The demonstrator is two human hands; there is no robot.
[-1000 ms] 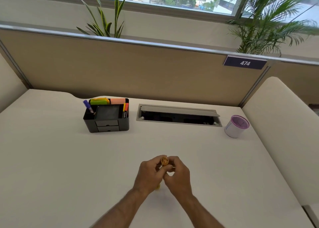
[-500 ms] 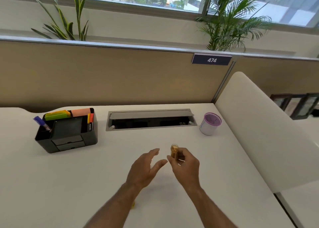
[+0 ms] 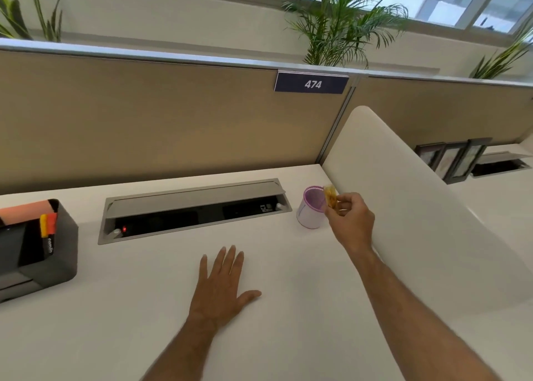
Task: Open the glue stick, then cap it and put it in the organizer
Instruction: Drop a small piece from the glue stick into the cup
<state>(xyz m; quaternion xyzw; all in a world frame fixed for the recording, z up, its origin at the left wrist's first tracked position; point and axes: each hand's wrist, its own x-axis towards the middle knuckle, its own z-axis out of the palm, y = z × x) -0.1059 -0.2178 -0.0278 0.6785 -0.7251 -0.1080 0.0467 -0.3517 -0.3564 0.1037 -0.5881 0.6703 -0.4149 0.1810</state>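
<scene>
My right hand holds a small yellow-orange glue stick in its fingertips, tilted, right at the rim of a white mesh cup with a purple rim at the desk's back right. The stick is blurred, so I cannot tell whether its cap is on. My left hand lies flat on the white desk with fingers spread and nothing in it. A black desk organizer with markers and sticky notes stands at the far left, partly cut off by the frame edge.
A grey cable tray with an open flap is sunk into the desk between organizer and cup. A tan partition wall backs the desk. A white curved divider borders the right side.
My right hand carried the glue stick from the desk's middle to the purple-rimmed cup at the back right. My left hand let go and dropped flat on the desk. The view swung right.
</scene>
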